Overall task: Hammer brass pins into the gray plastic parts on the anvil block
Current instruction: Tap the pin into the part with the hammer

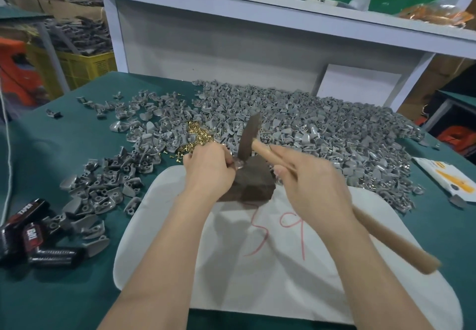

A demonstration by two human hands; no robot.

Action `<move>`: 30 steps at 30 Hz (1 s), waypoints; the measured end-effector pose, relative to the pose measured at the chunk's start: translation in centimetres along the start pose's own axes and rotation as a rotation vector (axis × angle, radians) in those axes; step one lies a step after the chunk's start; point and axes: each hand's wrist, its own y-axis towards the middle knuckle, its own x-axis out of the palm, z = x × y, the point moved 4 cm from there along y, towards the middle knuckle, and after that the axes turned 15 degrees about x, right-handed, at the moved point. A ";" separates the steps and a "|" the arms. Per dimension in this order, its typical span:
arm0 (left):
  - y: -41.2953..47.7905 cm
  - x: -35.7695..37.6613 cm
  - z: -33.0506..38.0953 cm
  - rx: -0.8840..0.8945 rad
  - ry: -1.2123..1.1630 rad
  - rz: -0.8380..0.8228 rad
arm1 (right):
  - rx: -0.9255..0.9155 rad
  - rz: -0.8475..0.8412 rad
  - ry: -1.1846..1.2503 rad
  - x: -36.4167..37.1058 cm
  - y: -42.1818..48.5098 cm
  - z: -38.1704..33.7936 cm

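The right hand has its fingers wrapped tight around the wooden handle of a hammer, whose dark metal head stands just above the top of the anvil block. The left hand is at the block's upper left edge, fingers pinched closed on a gray plastic part held against the block's top; I cannot make out a pin in it. The block sits on a white cloth marked in red, spread on the green worktop. Behind lies a broad heap of gray plastic parts, with a small pile of brass pins just beyond the left hand.
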 end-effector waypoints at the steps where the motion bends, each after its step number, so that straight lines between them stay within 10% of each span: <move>1: 0.0 0.1 -0.1 0.002 0.007 -0.005 | 0.003 0.072 0.051 -0.6 0.1 0.1; 4: 0.2 0.3 0.0 0.021 0.013 -0.015 | 0.018 0.209 0.266 -1.7 0.1 0.8; 8: 0.0 0.0 0.0 0.005 0.021 0.006 | -0.017 -0.061 0.019 0.5 -0.8 0.4; 13: 0.1 -0.1 0.0 0.013 0.002 0.010 | -0.022 0.172 0.215 -1.5 0.1 0.1; 19: 0.1 0.0 0.0 0.005 0.038 -0.004 | -0.029 -0.048 0.041 0.1 1.0 0.0; 30: 0.0 -0.2 0.0 -0.026 0.005 0.045 | 0.384 -0.253 0.058 5.4 4.9 3.2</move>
